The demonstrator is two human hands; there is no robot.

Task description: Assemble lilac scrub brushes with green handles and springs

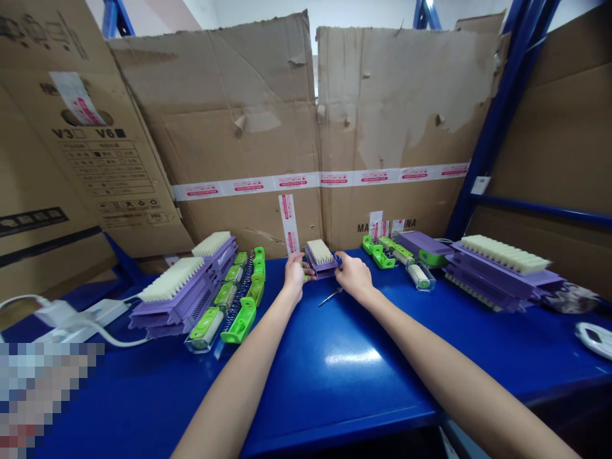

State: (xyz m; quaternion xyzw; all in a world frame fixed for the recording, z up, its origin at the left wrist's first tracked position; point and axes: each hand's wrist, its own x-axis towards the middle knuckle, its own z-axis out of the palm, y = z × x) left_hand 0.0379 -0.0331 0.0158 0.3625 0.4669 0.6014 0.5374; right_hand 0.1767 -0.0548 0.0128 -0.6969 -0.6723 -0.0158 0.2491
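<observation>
Between my hands, at the back middle of the blue table, is a small purple brush block (321, 253) with cream bristles facing up. My left hand (294, 278) grips its left side, fingers curled around the edge. At its right side, my right hand (354, 274) is closed on the block with the index finger bent against the purple body. A thin metal rod like a screwdriver shaft (329, 298) points out to the left from beneath my right hand; its other end is hidden, so I cannot tell whether the hand holds it.
Left, purple brush blocks (184, 306) stand beside green brackets (241, 320), dark springs (241, 287) and green-topped clear cases (204, 328). More brush blocks (502, 280) and green brackets (382, 257) lie right. A white power strip (90, 322) sits far left. Cardboard (239, 140) walls the back.
</observation>
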